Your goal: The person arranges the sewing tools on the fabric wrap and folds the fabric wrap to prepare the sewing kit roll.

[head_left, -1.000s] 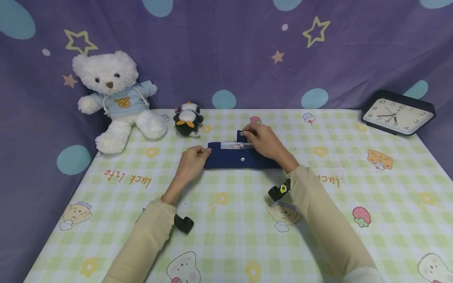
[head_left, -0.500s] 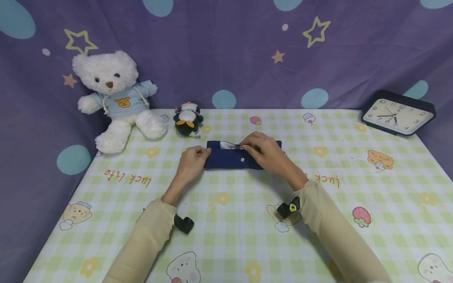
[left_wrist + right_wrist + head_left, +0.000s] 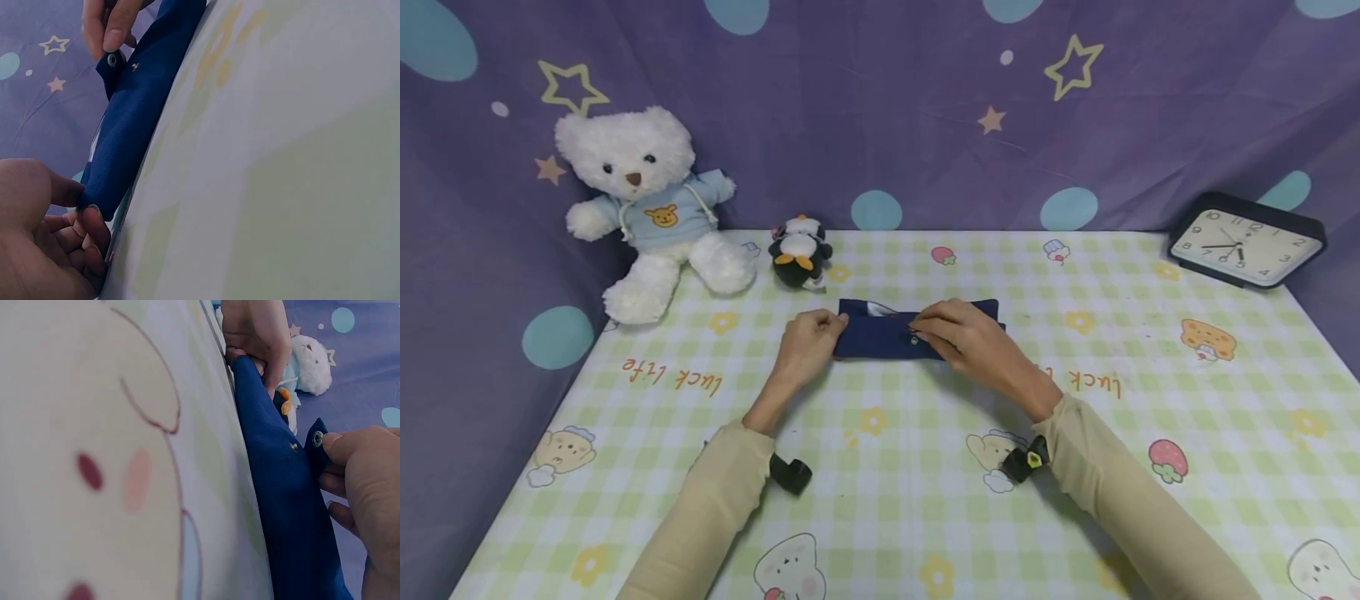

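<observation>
A dark blue fabric pouch point(image 3: 872, 337) lies flat across the middle of the table, a strip of something white showing at its far opening. My left hand point(image 3: 807, 346) pinches the pouch's left end between thumb and fingers. With thumb and forefinger my right hand point(image 3: 973, 342) pinches the tip of the pouch's strap point(image 3: 317, 445), whose metal snap faces out. The matching snap stud point(image 3: 294, 448) sits on the pouch's front, a short gap from the strap's snap. My right hand hides part of the pouch's right side in the head view.
A white teddy bear point(image 3: 658, 221) in a blue top sits at the back left, a small penguin plush point(image 3: 800, 252) beside it. At the back right stands a black-framed clock point(image 3: 1247, 242). A purple curtain point(image 3: 925, 125) hangs behind the checked tablecloth point(image 3: 880, 517).
My right hand has brought the strap from upright beyond the pouch over its opening and down toward the front stud. My left hand has stayed on the left end.
</observation>
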`<action>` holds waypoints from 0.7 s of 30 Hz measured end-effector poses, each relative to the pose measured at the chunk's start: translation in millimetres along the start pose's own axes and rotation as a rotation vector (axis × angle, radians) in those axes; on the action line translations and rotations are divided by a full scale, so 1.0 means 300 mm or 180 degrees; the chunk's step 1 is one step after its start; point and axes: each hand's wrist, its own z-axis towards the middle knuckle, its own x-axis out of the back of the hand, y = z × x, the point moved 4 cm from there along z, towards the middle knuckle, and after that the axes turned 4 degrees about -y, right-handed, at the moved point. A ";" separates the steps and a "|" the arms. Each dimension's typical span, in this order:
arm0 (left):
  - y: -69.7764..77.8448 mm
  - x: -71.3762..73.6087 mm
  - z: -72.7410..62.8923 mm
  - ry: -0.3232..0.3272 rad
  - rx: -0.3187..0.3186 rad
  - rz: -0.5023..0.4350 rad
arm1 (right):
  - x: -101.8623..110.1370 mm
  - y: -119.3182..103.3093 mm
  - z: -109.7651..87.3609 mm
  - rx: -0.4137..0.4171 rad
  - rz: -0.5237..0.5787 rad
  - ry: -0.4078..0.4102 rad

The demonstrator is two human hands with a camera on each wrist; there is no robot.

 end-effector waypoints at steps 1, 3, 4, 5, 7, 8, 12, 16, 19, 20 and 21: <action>0.000 0.000 0.000 0.0003 0.0004 -0.0005 | -0.001 -0.001 -0.002 0.0022 -0.0025 -0.0001; 0.000 0.000 0.001 0.0006 0.0020 -0.0006 | -0.005 -0.003 -0.006 0.0073 -0.0067 -0.0006; -0.001 0.001 0.001 0.0008 0.0025 -0.0007 | -0.007 -0.003 -0.008 0.0089 -0.0088 -0.0011; -0.001 0.001 0.001 0.0008 0.0029 -0.0012 | -0.008 -0.004 -0.011 0.0099 -0.0106 -0.0021; 0.000 0.001 0.001 -0.0001 0.0021 -0.0019 | -0.009 -0.006 -0.016 0.0127 -0.0142 -0.0029; 0.000 0.001 0.001 -0.0011 0.0016 -0.0018 | -0.009 -0.007 -0.019 0.0129 -0.0153 -0.0040; 0.000 0.000 0.000 -0.0047 0.0010 -0.0032 | -0.011 -0.007 -0.032 0.0143 -0.0157 -0.0057; 0.003 0.001 0.001 -0.0051 0.0033 -0.0032 | -0.018 -0.005 -0.037 0.0193 -0.0209 -0.0062; 0.005 0.002 0.001 -0.0054 0.0050 -0.0036 | -0.028 -0.005 -0.033 0.0279 -0.0381 -0.0071; 0.004 0.003 0.001 -0.0055 0.0056 -0.0035 | -0.032 -0.004 -0.031 0.0309 -0.0447 -0.0070; 0.002 0.004 0.001 -0.0058 0.0066 -0.0030 | -0.038 -0.003 -0.030 0.0338 -0.0502 -0.0063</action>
